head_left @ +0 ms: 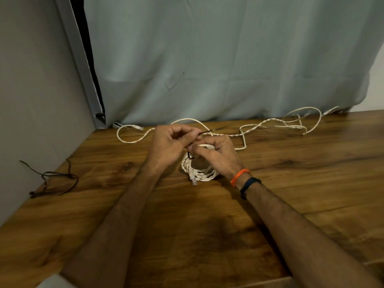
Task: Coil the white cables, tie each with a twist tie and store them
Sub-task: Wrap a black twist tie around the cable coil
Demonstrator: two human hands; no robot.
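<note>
The coiled flat white cable (199,172) stands on my wooden bench (291,183) as a tight ring of several loops, its clear plug (193,181) hanging at the near side. A thin dark twist tie (204,133) is looped around the coil's left side. Behind it, a second long white cable (270,123) sprawls loose and partly twisted along the bench's far edge. Spare dark twist ties (52,179) lie at the left edge.

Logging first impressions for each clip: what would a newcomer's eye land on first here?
Two bare hands meet at the centre of the wood-grain table: the left hand and right hand pinch a thin dark twist tie over a coiled white flat cable. Behind them a loose white cable sprawls along the table's far edge. More dark ties lie at the left edge.
</note>
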